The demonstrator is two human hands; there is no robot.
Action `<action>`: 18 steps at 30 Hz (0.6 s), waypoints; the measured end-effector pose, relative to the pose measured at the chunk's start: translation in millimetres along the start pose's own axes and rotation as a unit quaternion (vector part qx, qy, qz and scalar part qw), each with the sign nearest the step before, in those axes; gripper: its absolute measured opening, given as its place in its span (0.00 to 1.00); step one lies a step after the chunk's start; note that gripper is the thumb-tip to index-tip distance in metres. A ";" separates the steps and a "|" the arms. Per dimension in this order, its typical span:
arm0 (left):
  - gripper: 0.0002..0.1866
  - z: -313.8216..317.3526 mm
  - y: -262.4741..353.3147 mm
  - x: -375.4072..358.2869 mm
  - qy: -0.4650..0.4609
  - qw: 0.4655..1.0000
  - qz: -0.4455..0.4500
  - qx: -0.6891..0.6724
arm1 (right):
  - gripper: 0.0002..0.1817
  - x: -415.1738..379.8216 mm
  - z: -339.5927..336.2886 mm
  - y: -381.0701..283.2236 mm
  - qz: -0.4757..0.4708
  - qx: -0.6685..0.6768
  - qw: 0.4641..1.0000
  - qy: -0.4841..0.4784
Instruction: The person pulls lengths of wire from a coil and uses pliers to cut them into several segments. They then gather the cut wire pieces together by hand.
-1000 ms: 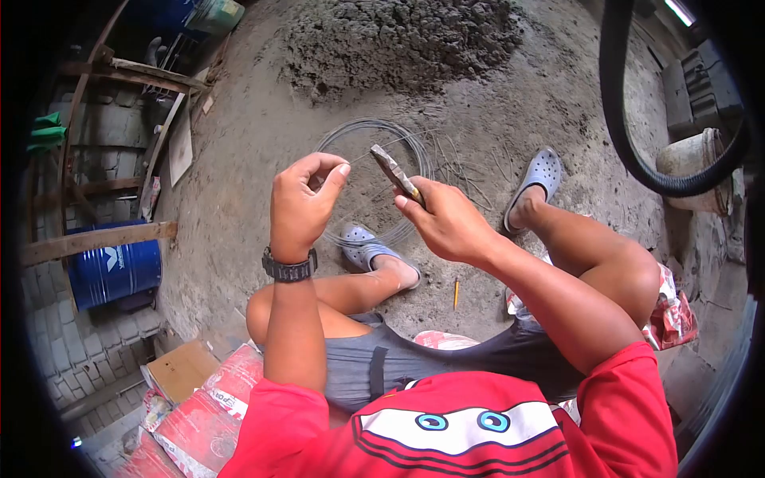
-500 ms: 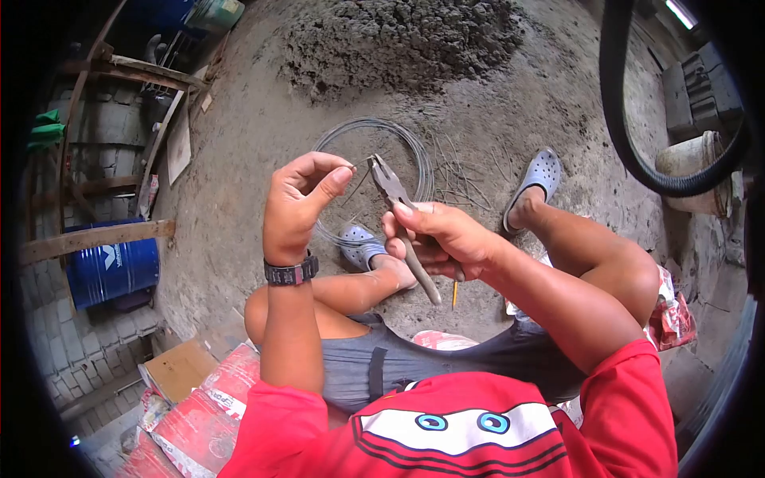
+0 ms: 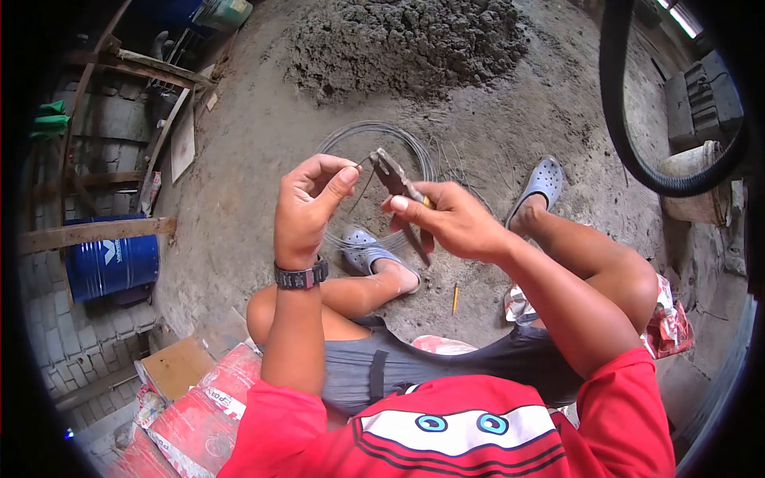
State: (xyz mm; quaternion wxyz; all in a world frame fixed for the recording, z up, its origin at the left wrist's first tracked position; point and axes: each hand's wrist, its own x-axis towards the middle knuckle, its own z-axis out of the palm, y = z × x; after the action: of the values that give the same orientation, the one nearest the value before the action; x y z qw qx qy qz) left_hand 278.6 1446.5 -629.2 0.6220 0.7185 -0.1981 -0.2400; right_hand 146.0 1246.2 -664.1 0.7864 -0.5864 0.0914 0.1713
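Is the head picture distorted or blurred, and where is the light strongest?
Head view: strong fisheye bending with black corners; the left hand, right hand and pliers look sharp; daylight is brightest on the ground by the wire coil; the left wall lies in shade.

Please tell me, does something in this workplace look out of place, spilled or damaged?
Nothing looks damaged. The right hand holds pliers at a thin wire pinched by the left hand. Loose cut wire pieces lie scattered on the ground beside the wire coil, and a pencil lies on the floor.
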 end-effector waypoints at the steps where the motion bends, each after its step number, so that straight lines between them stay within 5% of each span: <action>1: 0.09 0.7 1.8 -0.5 0.012 1.000 -0.009 0.002 | 0.24 1.9 -3.3 0.1 -0.037 -0.079 0.996 0.033; 9: 0.09 -17.3 6.7 -0.9 0.052 0.995 0.077 0.045 | 0.26 -11.9 -50.9 -31.2 -0.066 0.145 0.979 0.124; 13: 0.07 -12.1 11.0 -3.2 0.058 0.980 0.147 0.120 | 0.26 -15.2 -38.1 -32.6 -0.063 0.015 0.978 0.198; 18: 0.05 2.6 1.2 -2.1 0.007 0.970 0.110 0.215 | 0.27 -1.6 -24.5 -3.5 -0.015 -0.157 0.974 0.165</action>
State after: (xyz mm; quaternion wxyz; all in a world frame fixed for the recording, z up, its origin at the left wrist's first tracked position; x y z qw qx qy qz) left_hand 275.3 1445.4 -628.1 0.4771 0.8106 -0.3189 -0.1171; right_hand 147.2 1221.8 -667.6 0.6609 -0.7241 0.1833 0.0728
